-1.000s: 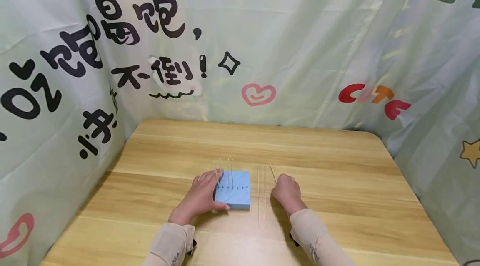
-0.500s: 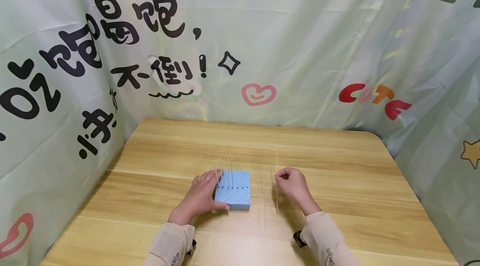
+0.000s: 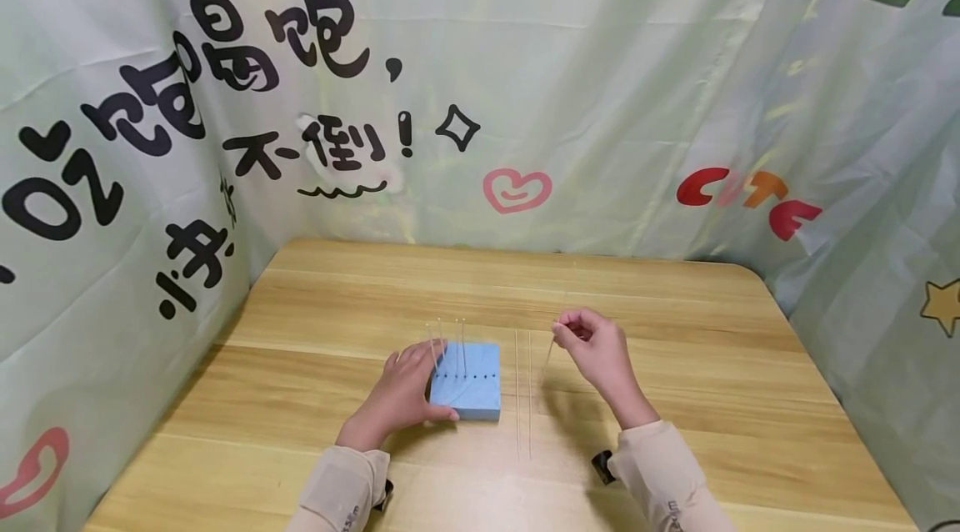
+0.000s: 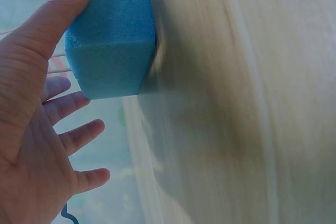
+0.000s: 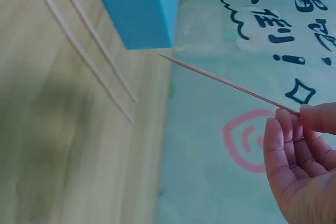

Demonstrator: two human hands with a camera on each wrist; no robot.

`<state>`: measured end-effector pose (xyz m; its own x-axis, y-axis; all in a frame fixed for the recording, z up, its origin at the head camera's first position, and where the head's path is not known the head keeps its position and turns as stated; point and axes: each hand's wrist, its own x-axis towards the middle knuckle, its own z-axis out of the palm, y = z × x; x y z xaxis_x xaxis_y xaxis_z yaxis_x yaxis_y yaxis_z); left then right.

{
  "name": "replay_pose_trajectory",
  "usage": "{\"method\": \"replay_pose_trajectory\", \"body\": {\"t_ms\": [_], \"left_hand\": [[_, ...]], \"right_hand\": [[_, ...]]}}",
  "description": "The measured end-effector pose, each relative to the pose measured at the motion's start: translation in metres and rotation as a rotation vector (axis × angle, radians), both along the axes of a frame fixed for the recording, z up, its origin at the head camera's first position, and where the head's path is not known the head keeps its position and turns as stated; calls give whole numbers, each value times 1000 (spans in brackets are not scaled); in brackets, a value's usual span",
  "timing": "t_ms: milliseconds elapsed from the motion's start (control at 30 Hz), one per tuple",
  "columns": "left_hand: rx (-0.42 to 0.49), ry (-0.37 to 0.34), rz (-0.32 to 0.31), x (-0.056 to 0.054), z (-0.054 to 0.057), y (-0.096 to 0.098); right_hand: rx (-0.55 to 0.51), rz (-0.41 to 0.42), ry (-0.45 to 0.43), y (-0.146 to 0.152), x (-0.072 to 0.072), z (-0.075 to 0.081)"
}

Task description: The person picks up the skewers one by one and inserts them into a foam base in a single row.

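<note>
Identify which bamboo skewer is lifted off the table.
The skewer pinched in the right hand; two others lie flat on the table, four stand in the foam block.

**Writing on the curtain**

Curtain (image 3: 600,82), upper left of frame: black Chinese characters "喝饱," and "不倒!", more at far left, unclear. Right side: red-orange "CUTE" (image 3: 746,197). Top right: green letters, cut off, unreadable.

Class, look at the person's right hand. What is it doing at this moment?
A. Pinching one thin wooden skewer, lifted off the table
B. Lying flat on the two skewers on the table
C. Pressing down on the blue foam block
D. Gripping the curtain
A: the right hand pinches a thin skewer in the air, while two skewers lie on the table beside the blue foam block.
</note>
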<state>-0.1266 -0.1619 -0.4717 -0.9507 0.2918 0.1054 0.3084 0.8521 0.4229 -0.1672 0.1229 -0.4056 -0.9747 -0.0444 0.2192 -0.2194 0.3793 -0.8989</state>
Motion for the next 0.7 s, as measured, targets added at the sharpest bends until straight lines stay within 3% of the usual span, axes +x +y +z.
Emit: {"method": "replay_pose_trajectory", "body": {"t_ms": [433,700], "left_hand": [[-5,-6,-2,0,-1,0],[-1,0,-5,-1,-2,-1]], "right_hand": [[-41,74,150,-23,10,17],[-116,136,121,-46,16,24]]}}
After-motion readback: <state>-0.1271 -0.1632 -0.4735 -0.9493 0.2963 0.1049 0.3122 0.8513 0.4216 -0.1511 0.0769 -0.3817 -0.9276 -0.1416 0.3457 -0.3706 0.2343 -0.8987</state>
